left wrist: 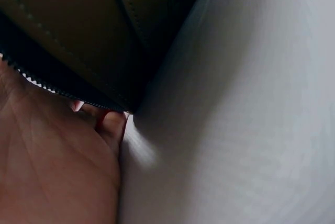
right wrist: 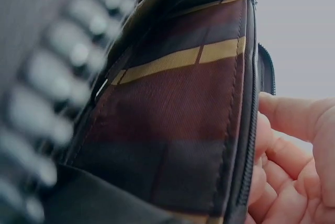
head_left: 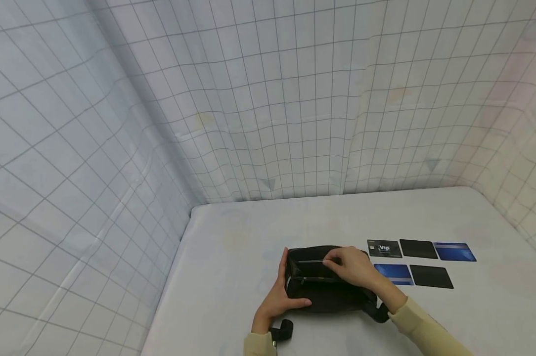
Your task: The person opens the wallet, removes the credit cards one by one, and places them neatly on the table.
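A black zip-around wallet (head_left: pixel 330 299) stands with its mouth gaping upward on the white table. My left hand (head_left: pixel 278 295) grips its left end, thumb across the near face and fingers along the side. In the left wrist view that palm (left wrist: pixel 57 156) lies against the zip teeth, beside a stitched panel (left wrist: pixel 68 30). My right hand (head_left: pixel 350 266) reaches over the mouth from the right, its thumb and forefinger pinched at the wallet's inner divider. The right wrist view shows its curled fingers (right wrist: pixel 282 166) at the zipped edge of a divider with dark red and yellow striped lining (right wrist: pixel 172 98).
Right of the wallet lie a black Vip card (head_left: pixel 384 248), a plain black card (head_left: pixel 419 248) and a blue card (head_left: pixel 455 251) in a row. Nearer are another blue card (head_left: pixel 394 274) and black card (head_left: pixel 431 276). Gridded white curtains (head_left: pixel 268 99) surround the table (head_left: pixel 214 277).
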Action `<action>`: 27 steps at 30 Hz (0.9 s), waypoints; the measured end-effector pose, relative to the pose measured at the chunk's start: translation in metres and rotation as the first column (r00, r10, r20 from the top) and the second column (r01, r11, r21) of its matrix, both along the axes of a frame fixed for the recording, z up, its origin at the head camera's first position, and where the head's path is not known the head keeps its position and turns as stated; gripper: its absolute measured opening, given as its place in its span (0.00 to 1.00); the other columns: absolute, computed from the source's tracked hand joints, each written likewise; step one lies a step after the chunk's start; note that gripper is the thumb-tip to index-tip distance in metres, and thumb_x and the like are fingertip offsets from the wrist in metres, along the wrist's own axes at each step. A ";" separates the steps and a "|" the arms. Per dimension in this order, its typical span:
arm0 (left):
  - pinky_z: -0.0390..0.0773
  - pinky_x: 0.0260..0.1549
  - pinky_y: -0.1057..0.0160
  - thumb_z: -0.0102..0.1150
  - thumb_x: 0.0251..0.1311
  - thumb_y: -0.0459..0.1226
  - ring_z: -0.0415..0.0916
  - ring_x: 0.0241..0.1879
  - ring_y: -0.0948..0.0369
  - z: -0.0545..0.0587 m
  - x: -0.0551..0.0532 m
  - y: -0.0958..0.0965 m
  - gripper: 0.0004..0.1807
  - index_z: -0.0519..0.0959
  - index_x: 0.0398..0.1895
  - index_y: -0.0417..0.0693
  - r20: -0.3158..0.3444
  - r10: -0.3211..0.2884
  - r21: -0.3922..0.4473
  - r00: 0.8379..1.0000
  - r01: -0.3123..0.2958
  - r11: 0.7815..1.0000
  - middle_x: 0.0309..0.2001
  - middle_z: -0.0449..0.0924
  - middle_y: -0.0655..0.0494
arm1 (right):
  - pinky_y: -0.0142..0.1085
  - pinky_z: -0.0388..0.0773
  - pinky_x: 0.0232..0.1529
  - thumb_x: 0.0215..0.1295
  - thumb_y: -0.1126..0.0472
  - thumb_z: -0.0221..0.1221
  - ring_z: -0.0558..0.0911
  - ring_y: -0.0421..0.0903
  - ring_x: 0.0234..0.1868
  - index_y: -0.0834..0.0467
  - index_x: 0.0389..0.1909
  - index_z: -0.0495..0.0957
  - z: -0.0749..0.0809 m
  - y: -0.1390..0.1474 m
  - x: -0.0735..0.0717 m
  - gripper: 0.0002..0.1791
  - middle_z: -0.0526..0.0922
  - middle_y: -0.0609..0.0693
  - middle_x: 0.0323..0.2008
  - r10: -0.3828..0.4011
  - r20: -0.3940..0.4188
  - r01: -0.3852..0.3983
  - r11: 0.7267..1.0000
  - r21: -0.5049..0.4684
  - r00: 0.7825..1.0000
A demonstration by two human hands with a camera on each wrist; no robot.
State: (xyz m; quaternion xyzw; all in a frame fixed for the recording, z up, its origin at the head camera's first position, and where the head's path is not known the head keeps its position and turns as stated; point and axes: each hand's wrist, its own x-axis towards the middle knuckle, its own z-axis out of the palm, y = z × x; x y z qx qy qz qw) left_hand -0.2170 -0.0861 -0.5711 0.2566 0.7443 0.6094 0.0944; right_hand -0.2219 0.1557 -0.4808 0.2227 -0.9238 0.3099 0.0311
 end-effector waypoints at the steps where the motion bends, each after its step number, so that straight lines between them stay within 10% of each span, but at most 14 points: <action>1: 0.46 0.60 0.34 0.73 0.43 0.40 0.31 0.72 0.50 0.000 0.000 0.000 0.68 0.25 0.71 0.70 0.000 0.000 -0.001 1.000 0.000 1.000 0.73 0.23 0.63 | 0.28 0.67 0.23 0.64 0.52 0.57 0.67 0.30 0.19 0.52 0.36 0.83 0.000 0.001 0.000 0.10 0.80 0.37 0.27 0.004 0.003 -0.004 1.000 -0.002 1.000; 11: 0.46 0.59 0.32 0.73 0.43 0.43 0.30 0.72 0.48 -0.003 0.000 0.000 0.68 0.25 0.71 0.67 -0.034 0.000 -0.007 0.999 0.000 1.000 0.73 0.23 0.62 | 0.29 0.62 0.19 0.69 0.53 0.51 0.63 0.33 0.15 0.54 0.37 0.78 0.001 0.004 0.000 0.11 0.68 0.37 0.18 0.035 0.063 -0.032 0.999 -0.040 0.997; 27: 0.46 0.59 0.32 0.72 0.44 0.42 0.30 0.72 0.48 0.000 0.001 0.000 0.67 0.25 0.71 0.68 -0.033 0.000 -0.015 0.999 0.000 1.000 0.73 0.23 0.62 | 0.29 0.69 0.23 0.66 0.60 0.55 0.71 0.31 0.21 0.56 0.41 0.79 -0.001 0.005 -0.002 0.08 0.81 0.46 0.28 0.046 0.048 -0.043 0.997 -0.070 0.998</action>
